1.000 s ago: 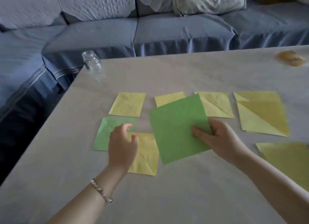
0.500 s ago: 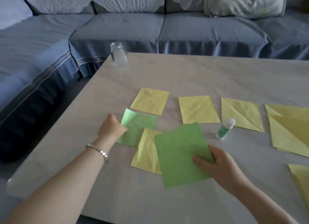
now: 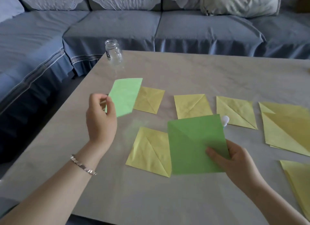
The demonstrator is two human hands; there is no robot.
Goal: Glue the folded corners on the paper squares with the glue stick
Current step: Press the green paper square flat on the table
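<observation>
A: Progress?
B: Gluing not started, by my read. The glue stick (image 3: 225,120) lies on the table (image 3: 184,70), mostly hidden behind the darker green square (image 3: 196,144); only its white cap shows. No hand is on it.
A: Hands?
B: Left hand (image 3: 100,117) pinches the pale green square (image 3: 125,97) by an edge, lifted off the table. Right hand (image 3: 238,161) grips the darker green square at its lower right corner, thumb on top.
A: Anything glued?
B: Can't tell. The yellow ones show fold lines, nothing more.
A: Counts?
B: Two green squares. Four small yellow squares (image 3: 192,105), flat on the table. Two larger yellow sheets (image 3: 288,129) at the right, cut off by the frame; the upper may be a stack. One glue stick, one glass jar (image 3: 113,52).
</observation>
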